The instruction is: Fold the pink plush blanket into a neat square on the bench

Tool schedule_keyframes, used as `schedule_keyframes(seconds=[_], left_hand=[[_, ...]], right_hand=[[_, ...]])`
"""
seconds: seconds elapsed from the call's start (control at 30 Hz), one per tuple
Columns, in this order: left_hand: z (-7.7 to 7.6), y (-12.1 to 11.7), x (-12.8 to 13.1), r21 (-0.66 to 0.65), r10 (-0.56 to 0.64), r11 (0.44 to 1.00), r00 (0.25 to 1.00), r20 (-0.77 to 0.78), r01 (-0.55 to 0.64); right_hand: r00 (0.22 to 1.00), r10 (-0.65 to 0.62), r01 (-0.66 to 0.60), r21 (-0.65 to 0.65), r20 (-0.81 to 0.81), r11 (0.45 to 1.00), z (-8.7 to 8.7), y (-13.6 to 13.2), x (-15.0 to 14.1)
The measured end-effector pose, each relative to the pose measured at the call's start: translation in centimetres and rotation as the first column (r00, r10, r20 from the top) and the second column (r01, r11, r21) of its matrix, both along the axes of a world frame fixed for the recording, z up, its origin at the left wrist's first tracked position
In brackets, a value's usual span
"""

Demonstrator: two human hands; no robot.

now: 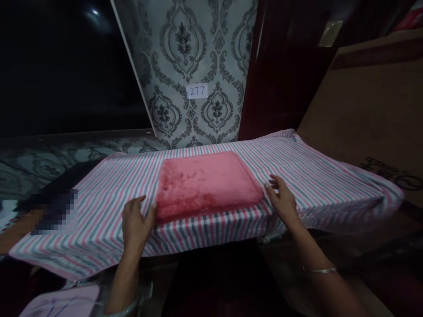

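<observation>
A pink, plush, rectangular cushion (208, 180) lies flat on a table covered by a striped cloth (102, 211). Its pile looks darker and ruffled on the left and along the front. My left hand (136, 220) is at the cushion's front left corner, fingers apart, the thumb close against its edge. At the front right corner is my right hand (280, 198), its fingers spread and slightly curled, the thumb near the side. Whether either hand touches the cushion I cannot tell. Nothing is gripped in either one.
A large dark screen (66, 66) stands behind the table on the left. A big cardboard box (373, 97) rises at the right. Behind is a patterned wall with a paper label (197, 90) reading 277. A pink seat-like surface (66, 301) shows at lower left.
</observation>
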State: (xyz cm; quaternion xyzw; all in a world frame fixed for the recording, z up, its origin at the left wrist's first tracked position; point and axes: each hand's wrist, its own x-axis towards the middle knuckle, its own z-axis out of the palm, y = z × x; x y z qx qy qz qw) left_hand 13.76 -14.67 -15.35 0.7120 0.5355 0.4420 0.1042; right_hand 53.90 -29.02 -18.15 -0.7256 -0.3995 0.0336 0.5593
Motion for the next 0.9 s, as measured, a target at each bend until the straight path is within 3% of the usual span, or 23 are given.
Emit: schedule_keyframes(seconds=[0.07, 0.13, 0.23, 0.33, 0.47, 0.63, 0.77, 0.9], left_hand=[[1.2, -0.3, 2.5, 0.125, -0.085, 0.987, 0.988, -0.127, 0.101], [2.3, -0.4, 6.0, 0.090, -0.219, 0.963, 0.935, -0.279, 0.253], [2.7, -0.2, 10.9, 0.039, -0.249, 0.952, 0.839, -0.483, 0.305], [1.3, 0.4, 13.3, -0.050, -0.250, 0.959, 0.755, -0.606, 0.278], [-0.9, 1.0, 13.7, -0.127, -0.260, 0.963, 0.691, -0.674, 0.237], [-0.9, 1.0, 13.6, -0.152, -0.254, 0.966, 0.633, -0.731, 0.212], [-0.7, 0.9, 13.6, -0.119, -0.214, 0.974, 0.625, -0.751, 0.190], [-1.0, 1.0, 13.6, -0.121, -0.217, 0.974, 0.636, -0.741, 0.192]], right_hand=[[0.960, 0.002, -0.019, 0.059, 0.279, 0.998, 1.7, 1.5, -1.6], [0.860, 0.182, -0.180, -0.049, 0.477, 0.982, 3.2, 3.7, -4.3], [0.696, 0.401, -0.258, -0.314, 0.596, 0.914, 4.1, 6.8, -8.1], [0.626, 0.501, -0.215, -0.485, 0.598, 0.848, 2.7, 8.3, -9.8], [0.631, 0.523, -0.185, -0.543, 0.573, 0.819, 0.5, 8.4, -9.6], [0.637, 0.561, -0.173, -0.612, 0.528, 0.772, 1.6, 8.8, -7.2], [0.755, 0.491, -0.067, -0.693, 0.435, 0.717, 2.5, 8.4, -3.9], [0.871, 0.381, -0.033, -0.734, 0.312, 0.678, 1.4, 7.1, -1.6]])
